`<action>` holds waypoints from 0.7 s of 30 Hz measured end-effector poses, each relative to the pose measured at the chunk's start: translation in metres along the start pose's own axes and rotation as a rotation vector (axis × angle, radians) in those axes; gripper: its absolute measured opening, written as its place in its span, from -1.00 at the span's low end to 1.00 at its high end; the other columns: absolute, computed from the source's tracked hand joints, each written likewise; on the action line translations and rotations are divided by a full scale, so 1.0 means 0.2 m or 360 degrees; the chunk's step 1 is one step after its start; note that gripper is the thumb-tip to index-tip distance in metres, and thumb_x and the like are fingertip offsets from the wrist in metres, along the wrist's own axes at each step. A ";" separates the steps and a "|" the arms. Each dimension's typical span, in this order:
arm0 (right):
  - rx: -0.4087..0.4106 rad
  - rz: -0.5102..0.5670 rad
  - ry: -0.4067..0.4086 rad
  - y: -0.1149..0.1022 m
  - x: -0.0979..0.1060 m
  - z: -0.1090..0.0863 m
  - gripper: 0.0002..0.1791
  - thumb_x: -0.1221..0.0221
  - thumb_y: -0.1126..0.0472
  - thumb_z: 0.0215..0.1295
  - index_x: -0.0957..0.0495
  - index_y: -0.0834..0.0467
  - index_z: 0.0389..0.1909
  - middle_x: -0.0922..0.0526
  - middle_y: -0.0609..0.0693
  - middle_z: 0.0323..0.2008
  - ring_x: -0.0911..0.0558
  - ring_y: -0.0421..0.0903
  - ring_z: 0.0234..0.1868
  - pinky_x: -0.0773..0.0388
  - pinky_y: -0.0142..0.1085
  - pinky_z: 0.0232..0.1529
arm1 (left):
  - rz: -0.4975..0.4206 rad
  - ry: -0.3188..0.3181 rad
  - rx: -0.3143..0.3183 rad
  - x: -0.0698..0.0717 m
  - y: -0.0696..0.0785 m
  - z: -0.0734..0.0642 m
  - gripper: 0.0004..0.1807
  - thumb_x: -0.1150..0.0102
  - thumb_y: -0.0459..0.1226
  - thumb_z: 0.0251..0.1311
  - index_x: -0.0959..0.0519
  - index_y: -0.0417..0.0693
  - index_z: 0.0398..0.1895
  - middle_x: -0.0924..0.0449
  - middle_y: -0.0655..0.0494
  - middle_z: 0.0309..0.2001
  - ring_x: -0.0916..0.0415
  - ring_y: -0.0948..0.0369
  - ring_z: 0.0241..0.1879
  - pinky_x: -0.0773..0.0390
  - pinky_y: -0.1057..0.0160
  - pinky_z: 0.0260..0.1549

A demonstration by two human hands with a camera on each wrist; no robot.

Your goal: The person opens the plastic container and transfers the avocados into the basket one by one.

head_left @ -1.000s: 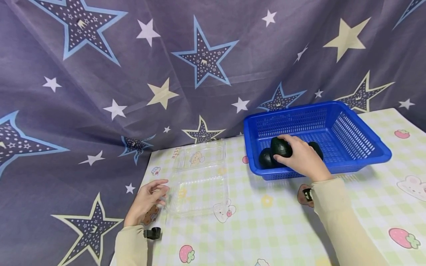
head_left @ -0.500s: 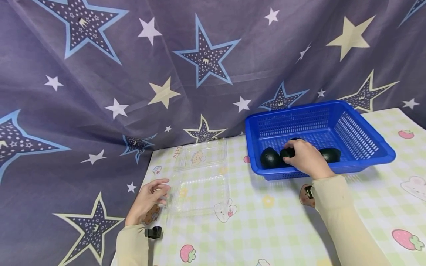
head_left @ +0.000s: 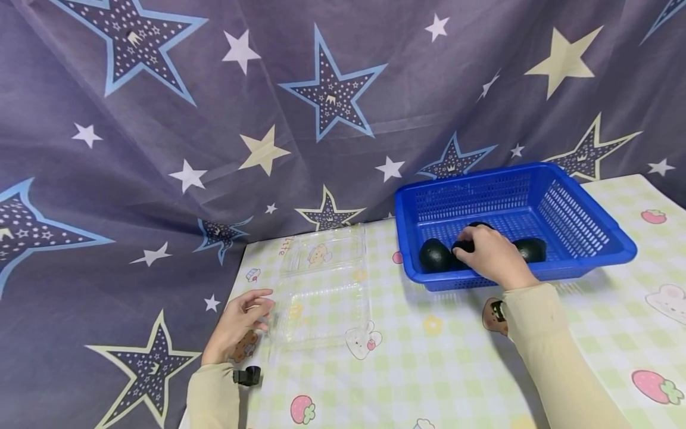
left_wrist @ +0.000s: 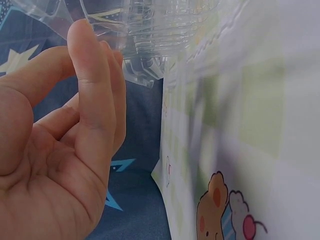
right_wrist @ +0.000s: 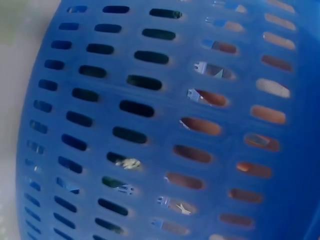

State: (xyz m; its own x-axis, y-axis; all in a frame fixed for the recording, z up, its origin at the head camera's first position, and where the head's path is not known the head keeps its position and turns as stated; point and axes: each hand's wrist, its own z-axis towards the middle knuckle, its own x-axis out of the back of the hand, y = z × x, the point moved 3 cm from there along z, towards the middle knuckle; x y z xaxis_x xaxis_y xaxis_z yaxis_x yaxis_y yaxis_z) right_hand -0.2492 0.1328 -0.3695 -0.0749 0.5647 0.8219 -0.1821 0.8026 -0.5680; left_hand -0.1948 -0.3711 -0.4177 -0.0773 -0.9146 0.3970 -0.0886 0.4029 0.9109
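In the head view my right hand (head_left: pixel 495 253) reaches over the near rim of the blue plastic basket (head_left: pixel 576 262) and grips a dark green avocado (head_left: pixel 464 245) low inside it. One avocado (head_left: pixel 435 256) lies to its left, another (head_left: pixel 530 249) to its right, and a dark edge shows behind the fingers. The basket's slotted wall (right_wrist: pixel 165 115) fills the right wrist view and hides most of that hand. My left hand (head_left: pixel 243 322), fingers loosely bent, is beside a clear plastic clamshell box (head_left: pixel 321 316). In the left wrist view its fingertips overlap the edge of the box (left_wrist: pixel 150 30).
The clamshell lies with its lid (head_left: pixel 327 247) folded back toward the curtain (head_left: pixel 343 119). A checked tablecloth (head_left: pixel 407 369) with printed pictures covers the table. The basket stands at the back right against the curtain.
A second ago my right hand held an avocado higher, above the others; it has since lowered deeper into the basket. The avocados at either side show more fully. The left hand stays put.
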 end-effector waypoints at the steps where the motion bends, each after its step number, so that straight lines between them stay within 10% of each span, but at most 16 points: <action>1: 0.0004 0.0003 0.0011 0.00 0.00 0.00 -0.60 -0.18 0.11 0.42 -0.57 0.30 0.11 -0.54 0.35 0.12 -0.51 0.34 0.15 -0.46 0.30 0.10 | 0.0002 -0.0002 0.0000 0.00 0.00 0.00 -0.44 -0.20 -0.23 0.38 -0.37 -0.35 0.34 -0.57 -0.29 -0.03 -0.60 0.07 -0.25 -0.74 0.13 -0.39; 21: 0.0262 0.0208 0.0176 -0.04 0.06 -0.03 -0.78 -0.16 0.22 0.42 -0.58 0.23 -0.02 -0.66 0.15 -0.15 -0.63 0.06 -0.12 -0.60 0.03 -0.06 | 0.0015 0.0127 0.0004 0.02 0.00 -0.01 -0.37 -0.14 -0.03 0.40 -0.37 -0.27 0.35 -0.48 -0.28 0.10 -0.63 -0.04 -0.10 -0.74 0.12 -0.24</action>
State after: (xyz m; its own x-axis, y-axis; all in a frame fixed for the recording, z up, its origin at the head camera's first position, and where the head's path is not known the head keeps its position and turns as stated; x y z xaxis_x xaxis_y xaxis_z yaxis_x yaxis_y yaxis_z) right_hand -0.2437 0.1345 -0.3557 -0.0018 0.6865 0.7272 -0.3362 0.6844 -0.6469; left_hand -0.1940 -0.3754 -0.4153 0.0012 -0.9106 0.4132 -0.0904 0.4114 0.9069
